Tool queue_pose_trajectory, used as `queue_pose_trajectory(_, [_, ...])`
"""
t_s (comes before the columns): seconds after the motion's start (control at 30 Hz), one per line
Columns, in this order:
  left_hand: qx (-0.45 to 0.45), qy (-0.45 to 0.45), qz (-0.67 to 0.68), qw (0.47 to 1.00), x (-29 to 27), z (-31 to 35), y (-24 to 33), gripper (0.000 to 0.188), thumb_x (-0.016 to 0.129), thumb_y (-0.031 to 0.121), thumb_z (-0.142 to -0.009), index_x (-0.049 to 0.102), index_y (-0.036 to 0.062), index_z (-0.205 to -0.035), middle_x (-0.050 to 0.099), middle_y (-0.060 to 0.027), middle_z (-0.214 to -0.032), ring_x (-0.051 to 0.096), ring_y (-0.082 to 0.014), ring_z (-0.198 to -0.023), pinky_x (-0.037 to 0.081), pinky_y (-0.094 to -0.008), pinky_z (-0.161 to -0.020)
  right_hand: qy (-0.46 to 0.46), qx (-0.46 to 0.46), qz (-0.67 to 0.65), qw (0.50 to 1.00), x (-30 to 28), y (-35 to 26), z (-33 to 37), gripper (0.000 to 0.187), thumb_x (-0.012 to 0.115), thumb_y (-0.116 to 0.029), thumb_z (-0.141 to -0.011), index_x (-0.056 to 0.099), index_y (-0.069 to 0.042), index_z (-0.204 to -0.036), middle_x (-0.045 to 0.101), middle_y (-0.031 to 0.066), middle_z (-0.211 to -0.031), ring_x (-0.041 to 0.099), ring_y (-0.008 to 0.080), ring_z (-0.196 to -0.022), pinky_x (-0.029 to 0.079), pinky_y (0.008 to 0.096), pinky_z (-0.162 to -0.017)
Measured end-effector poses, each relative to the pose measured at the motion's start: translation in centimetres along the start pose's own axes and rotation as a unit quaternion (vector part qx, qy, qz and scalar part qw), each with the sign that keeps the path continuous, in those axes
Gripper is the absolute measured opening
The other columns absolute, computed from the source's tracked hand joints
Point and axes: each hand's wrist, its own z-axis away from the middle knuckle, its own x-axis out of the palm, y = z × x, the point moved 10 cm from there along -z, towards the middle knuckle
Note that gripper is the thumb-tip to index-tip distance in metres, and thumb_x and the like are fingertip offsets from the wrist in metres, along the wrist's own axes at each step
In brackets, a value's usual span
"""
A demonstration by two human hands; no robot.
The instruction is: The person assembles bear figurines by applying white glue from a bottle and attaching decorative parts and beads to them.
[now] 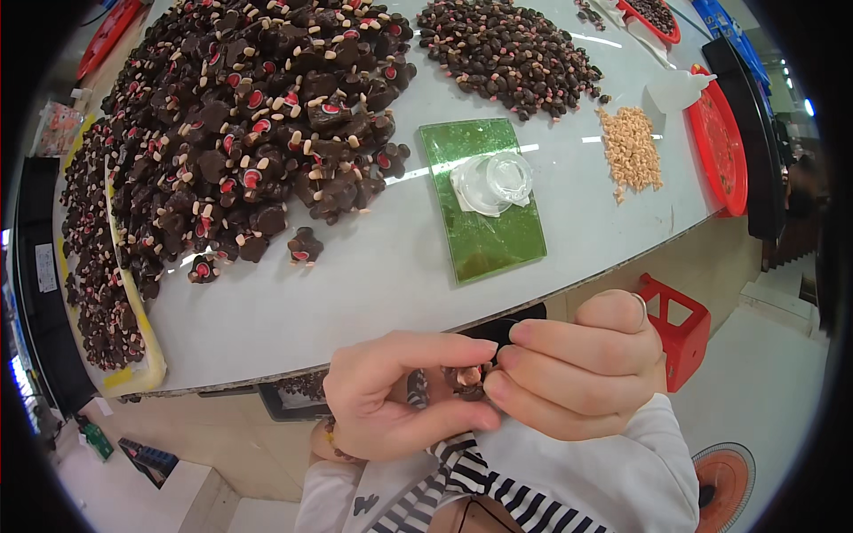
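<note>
Just past the table's near edge, my left hand (pixel 395 391) is closed, pinching a small dark brown figure piece (pixel 466 380) between thumb and fingers. My right hand (pixel 582 369) is closed too, its fingertips pressed together against the right side of that piece. Whatever they pinch is hidden. On the table beyond lies a green board (pixel 493 244) bearing a clear round cup (pixel 506 180) on a whitish film. Left of it spreads a large heap of dark brown figures (pixel 240 133) with red and cream parts.
Small dark pieces with pink ends (pixel 506 58) lie at the back. To the right are tiny beige pieces (pixel 631 151), a white nozzle bottle (pixel 675 91) and a red tray (pixel 721 151). A red stool (pixel 680 333) and an orange fan (pixel 724 489) stand below right.
</note>
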Motion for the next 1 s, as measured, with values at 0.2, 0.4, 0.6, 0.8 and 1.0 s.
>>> queue_pose_trajectory(0.2, [0.042, 0.018, -0.117, 0.992, -0.1, -0.1, 1.2, 0.032, 0.078, 0.001, -0.068, 0.065, -0.0031, -0.096, 0.068, -0.0108, -0.081, 0.064, -0.0139, -0.064, 0.049, -0.0223, -0.055, -0.022, -0.013, 0.030, 0.999, 0.2, -0.4, 0.1, 0.007, 0.064, -0.008, -0.067, 0.064, -0.005, -0.073, 0.063, 0.0035, -0.075, 0.060, 0.0162, -0.070, 0.037, 0.0239, -0.057])
queue_pose_trajectory(0.4, [0.025, 0.011, -0.116, 0.993, -0.2, -0.3, 1.1, 0.028, 0.077, 0.001, -0.068, 0.066, -0.0009, -0.094, 0.069, -0.0108, -0.080, 0.065, -0.0189, -0.062, 0.050, -0.0248, -0.056, -0.030, 0.013, 0.018, 0.999, 0.4, 0.0, -0.1, 0.008, 0.064, -0.007, -0.066, 0.064, -0.003, -0.073, 0.062, 0.0042, -0.073, 0.059, 0.0163, -0.067, 0.037, 0.0239, -0.056])
queue_pose_trajectory(0.6, [0.063, -0.001, -0.162, 0.985, -1.1, -0.2, 1.8, 0.030, 0.079, 0.007, -0.065, 0.067, -0.0002, -0.091, 0.068, -0.0087, -0.076, 0.064, -0.0175, -0.059, 0.048, -0.0243, -0.052, -0.041, 0.048, -0.023, 0.998, 0.8, 0.9, 0.3, 0.010, 0.065, -0.008, -0.067, 0.065, -0.004, -0.076, 0.063, 0.0042, -0.076, 0.060, 0.0166, -0.069, 0.039, 0.0254, -0.055])
queue_pose_trajectory(0.8, [0.272, 0.415, -0.510, 0.702, -15.2, 5.6, 13.6, 0.028, 0.070, 0.012, -0.081, 0.062, -0.0045, -0.101, 0.056, -0.0053, -0.070, 0.044, -0.0054, -0.058, 0.035, -0.0202, -0.049, -0.061, 0.177, 0.033, 0.982, -1.4, 3.8, 2.3, 0.015, 0.069, -0.012, -0.071, 0.066, -0.006, -0.085, 0.063, 0.0043, -0.081, 0.062, 0.0194, -0.073, 0.041, 0.0295, -0.056])
queue_pose_trajectory(1.0, [0.237, 0.349, -0.618, 0.663, -11.9, 2.7, 12.6, 0.033, 0.071, 0.004, -0.077, 0.063, 0.0018, -0.109, 0.047, 0.0006, -0.071, 0.038, -0.0069, -0.057, 0.031, -0.0193, -0.050, -0.055, 0.176, 0.044, 0.982, -0.9, 4.5, 3.3, 0.015, 0.070, -0.006, -0.070, 0.065, -0.004, -0.084, 0.062, 0.0054, -0.080, 0.062, 0.0206, -0.071, 0.041, 0.0302, -0.055])
